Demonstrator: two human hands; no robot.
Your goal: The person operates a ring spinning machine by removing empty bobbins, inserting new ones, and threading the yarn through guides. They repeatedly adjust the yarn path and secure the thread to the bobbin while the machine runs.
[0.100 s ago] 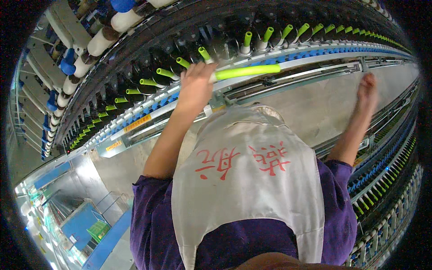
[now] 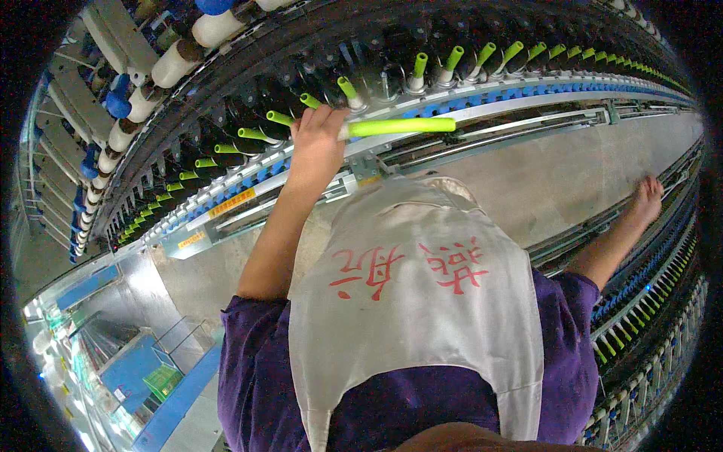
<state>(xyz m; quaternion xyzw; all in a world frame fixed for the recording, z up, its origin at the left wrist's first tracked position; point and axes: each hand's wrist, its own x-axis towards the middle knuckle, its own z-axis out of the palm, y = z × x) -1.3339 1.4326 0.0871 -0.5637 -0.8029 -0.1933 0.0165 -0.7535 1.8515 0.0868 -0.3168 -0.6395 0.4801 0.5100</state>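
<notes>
My left hand (image 2: 318, 132) is closed round the white end of a bobbin (image 2: 403, 126), a long bright green tube. It sticks out to the right over the machine's front rail, and its far end is free. Just beyond my fingers stand green-topped bobbins (image 2: 348, 88) on the spindles. One bare spindle (image 2: 386, 87) shows between its neighbours. My right hand (image 2: 648, 200) is stretched far out to the right, near the rail of the opposite machine. Its fingers look loosely apart, and nothing shows in them.
The spinning frame (image 2: 520, 87) curves across the far side with a long row of bobbins and a blue strip. Larger white spools (image 2: 175, 64) hang at upper left. A second machine (image 2: 640, 301) runs along the right. A green crate (image 2: 163, 380) lies at lower left.
My right hand has swung outward to the right and nearer to me, toward the opposite machine. My left hand has shifted slightly left with the bobbin still in it.
</notes>
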